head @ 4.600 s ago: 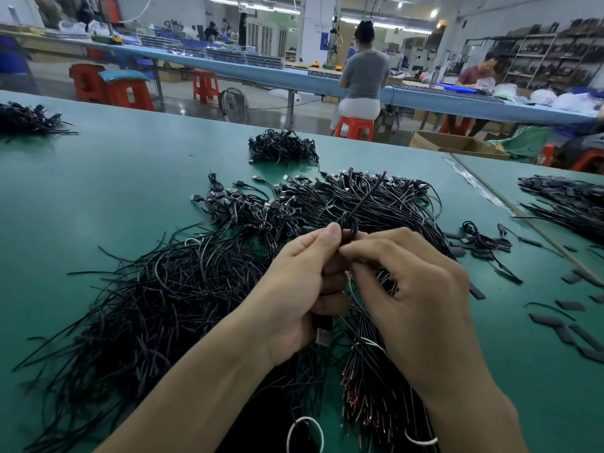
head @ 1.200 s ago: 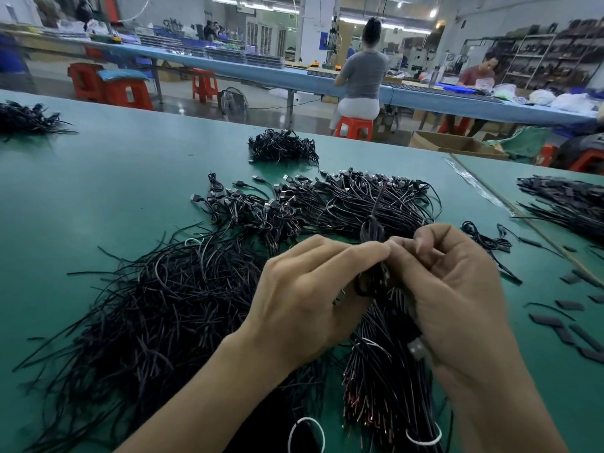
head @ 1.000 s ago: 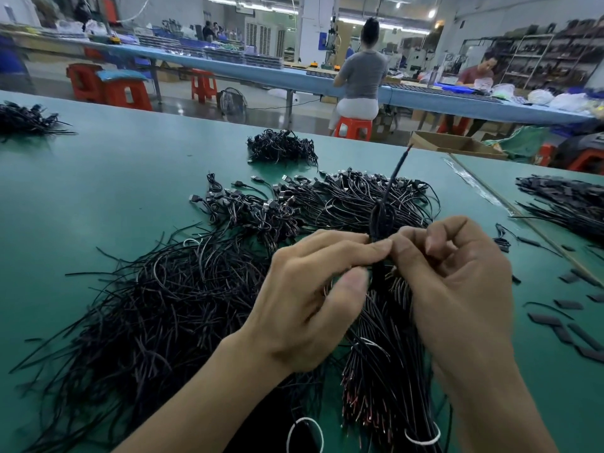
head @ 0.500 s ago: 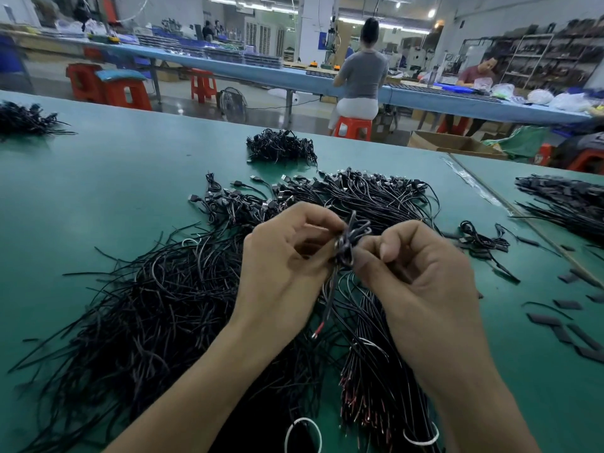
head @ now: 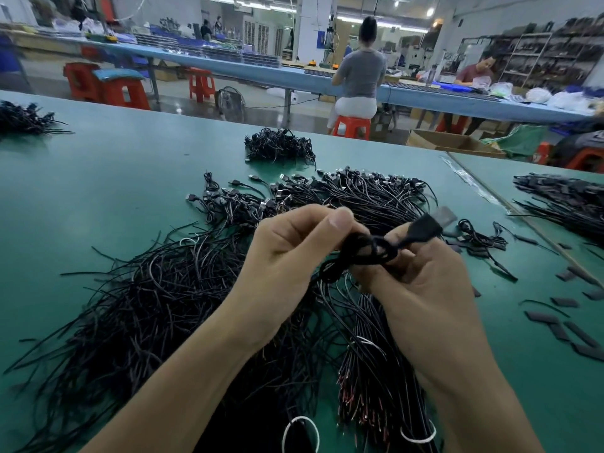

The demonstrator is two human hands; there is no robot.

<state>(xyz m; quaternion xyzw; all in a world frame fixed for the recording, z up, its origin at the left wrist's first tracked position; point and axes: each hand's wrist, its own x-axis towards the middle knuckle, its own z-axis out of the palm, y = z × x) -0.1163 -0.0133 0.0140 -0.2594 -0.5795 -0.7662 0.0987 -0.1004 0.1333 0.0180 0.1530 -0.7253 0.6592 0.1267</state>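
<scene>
Both hands hold one short black USB cable (head: 369,250), coiled into a small knot-like loop above the green table (head: 98,191). My left hand (head: 291,256) pinches the left side of the coil between thumb and fingers. My right hand (head: 421,282) grips the right side, and the cable's USB plug (head: 434,222) sticks up and right past its fingers. Under the hands lies a big heap of loose black cables (head: 157,305). Beyond them lies a pile of coiled cables with plugs (head: 353,197).
A smaller coiled bundle (head: 279,147) lies farther back, and another dark bunch (head: 23,119) at the far left. Short black sleeve pieces (head: 562,325) are scattered at right, near a cable pile (head: 568,197). People sit at a blue bench (head: 359,73) behind.
The cable has been wound from a long upright strand into a tight coil between both hands. Its USB plug now points up and right beyond my right hand.
</scene>
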